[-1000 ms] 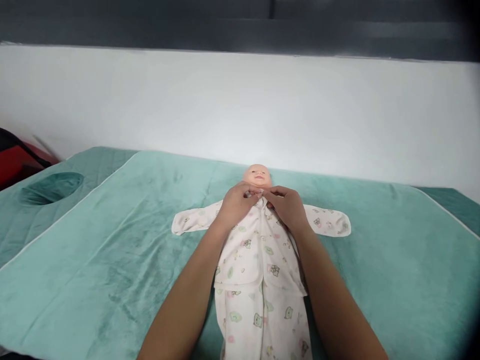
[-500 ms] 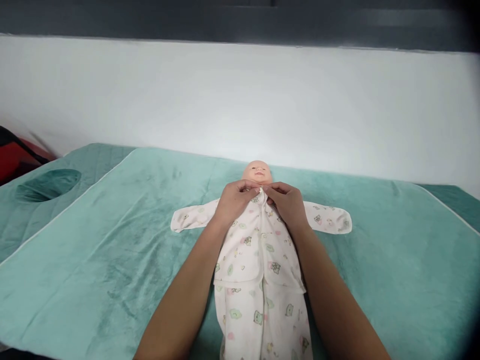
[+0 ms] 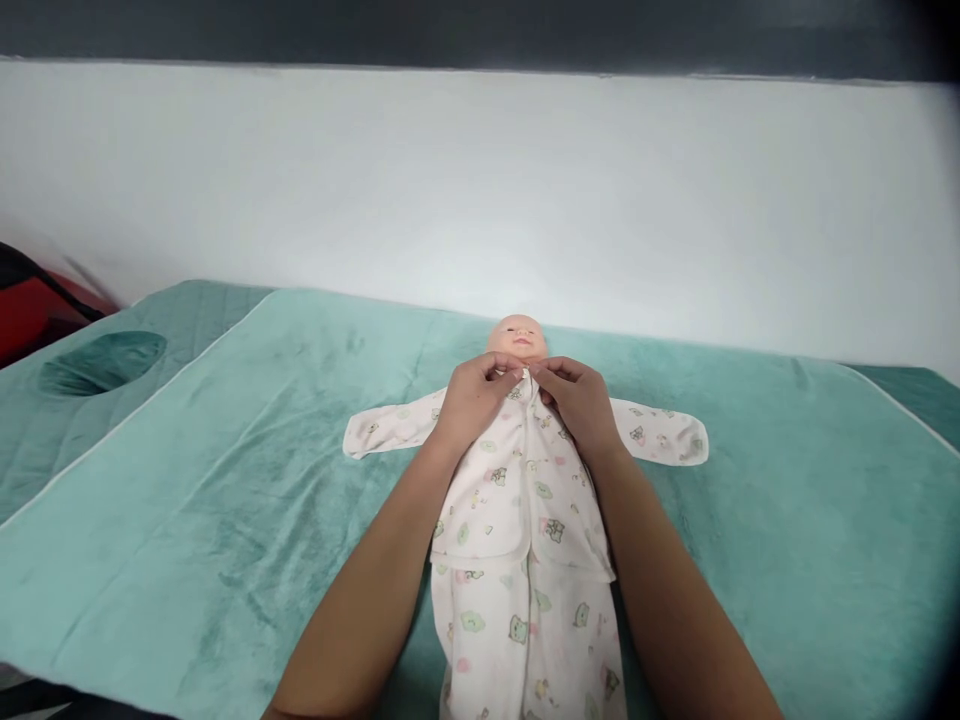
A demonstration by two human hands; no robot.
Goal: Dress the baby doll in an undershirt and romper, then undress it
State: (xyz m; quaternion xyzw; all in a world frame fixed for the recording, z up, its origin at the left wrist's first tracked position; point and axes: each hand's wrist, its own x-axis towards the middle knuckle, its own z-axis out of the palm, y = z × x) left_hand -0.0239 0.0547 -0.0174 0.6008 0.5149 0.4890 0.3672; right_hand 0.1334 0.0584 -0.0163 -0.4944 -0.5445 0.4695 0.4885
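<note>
A baby doll (image 3: 519, 335) lies on its back on the bed, head toward the wall. It wears a white printed baby shirt (image 3: 487, 490) with long sleeves spread out to both sides, over matching printed pants (image 3: 495, 640). At the neck, my left hand (image 3: 478, 395) pinches one edge of the shirt's collar between thumb and fingers. Close beside it, my right hand (image 3: 576, 400) pinches the opposite edge of the collar. The two thumbs nearly meet at the front opening. Whatever fastener lies between my fingertips is too small to make out.
A green plush cover (image 3: 225, 480) lies over the bed, wrinkled on the left. A quilted section with an oval hole (image 3: 105, 362) is at the far left, near a red item (image 3: 37, 315). Behind the bed rises a white wall (image 3: 480, 190) with a dark band on top.
The view has shifted slightly, so everything sits a little higher. Both hands stay pinched at the collar, with only small finger movement.
</note>
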